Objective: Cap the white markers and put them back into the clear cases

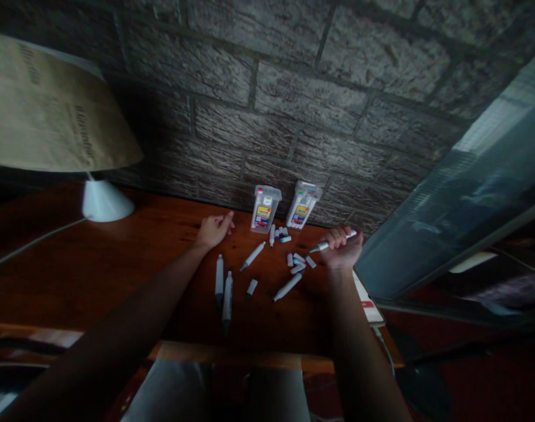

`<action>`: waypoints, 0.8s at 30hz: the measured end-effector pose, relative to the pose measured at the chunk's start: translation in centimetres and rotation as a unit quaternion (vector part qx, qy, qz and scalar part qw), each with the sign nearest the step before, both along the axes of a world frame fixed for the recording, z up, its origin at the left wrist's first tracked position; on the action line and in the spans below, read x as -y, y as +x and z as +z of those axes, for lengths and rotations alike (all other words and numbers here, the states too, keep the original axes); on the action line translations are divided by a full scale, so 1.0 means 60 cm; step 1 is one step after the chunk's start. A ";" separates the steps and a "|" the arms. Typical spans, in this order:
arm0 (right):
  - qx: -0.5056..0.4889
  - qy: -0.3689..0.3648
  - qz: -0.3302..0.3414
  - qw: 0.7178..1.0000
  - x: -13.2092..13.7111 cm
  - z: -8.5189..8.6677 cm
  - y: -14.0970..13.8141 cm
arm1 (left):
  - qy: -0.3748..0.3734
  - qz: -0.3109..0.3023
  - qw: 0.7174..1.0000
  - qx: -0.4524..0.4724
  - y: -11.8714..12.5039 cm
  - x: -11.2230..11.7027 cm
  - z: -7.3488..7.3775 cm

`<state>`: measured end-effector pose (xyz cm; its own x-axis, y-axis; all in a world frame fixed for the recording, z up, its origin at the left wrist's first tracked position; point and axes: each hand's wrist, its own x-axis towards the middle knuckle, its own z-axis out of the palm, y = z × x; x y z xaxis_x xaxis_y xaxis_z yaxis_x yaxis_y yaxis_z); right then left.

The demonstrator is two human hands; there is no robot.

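My right hand (344, 253) is closed around a white marker (324, 245), whose grey end points left over the table. On the left, my left hand (212, 231) rests on the wood near the wall, its thumb out and its fingers loosely bent, with nothing visible in it. Between my hands lie a marker (253, 256) and another marker (288, 286). Two more, a marker (219, 278) and a marker (227, 299), lie side by side nearer me. A loose cap (252, 287) is by itself, and several caps (298, 260) are grouped left of my right hand.
Two clear plastic marker boxes, a left box (265, 209) and a right box (303, 205), stand by the brick wall (289, 111). Small white pieces (283, 233) lie before them. A lamp (104, 202) stands left. A device (369, 302) with a cable is at the table's right edge.
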<state>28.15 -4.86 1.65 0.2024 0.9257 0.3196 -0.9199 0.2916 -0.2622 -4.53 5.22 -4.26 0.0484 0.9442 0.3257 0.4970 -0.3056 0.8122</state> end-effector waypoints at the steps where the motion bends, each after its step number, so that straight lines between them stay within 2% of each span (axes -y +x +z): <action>1: 0.002 -0.003 0.001 1.000 -0.001 -0.001 0.000 | -0.001 -0.001 1.000 -0.001 0.000 0.001 0.000; 12: 0.129 -0.020 0.137 0.982 -0.015 -0.019 -0.053 | -0.017 -0.007 1.000 0.000 0.004 0.003 0.000; 24: 0.150 -0.069 0.101 0.981 -0.014 -0.015 -0.061 | -0.024 -0.007 1.000 0.000 0.004 0.004 0.000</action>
